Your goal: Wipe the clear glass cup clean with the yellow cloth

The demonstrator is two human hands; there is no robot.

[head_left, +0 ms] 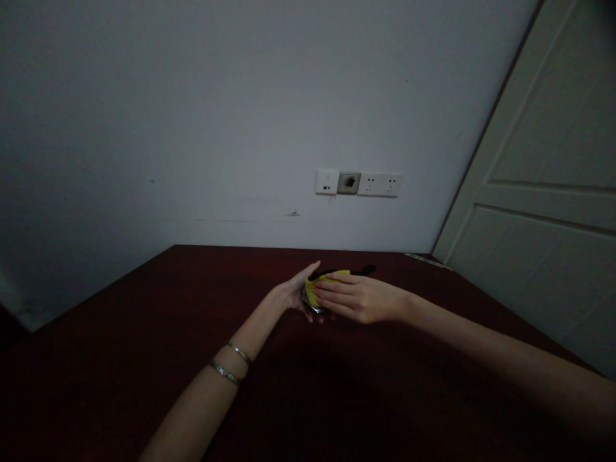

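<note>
My left hand [297, 292] cups a small yellow object with black and shiny silver parts [312, 294] from the left and from below. Its thumb points up, and some of its fingertips show beneath the silver edge. Across the yellow surface lie the fingers of my right hand [356, 299], close together and pressed on it. A thin black piece like a strap or handle [366, 270] sticks out to the right behind that hand. The fingers cover much of the object, and I cannot tell its exact kind. Two silver bangles circle my left forearm.
Both hands are over a dark red table [216, 276] that meets a pale wall [216, 115]. A row of sockets and switch plates [380, 185] is on the wall. A white panelled door [543, 192] stands along the right side. A thin flat strip [427, 260] lies at the table's far right edge.
</note>
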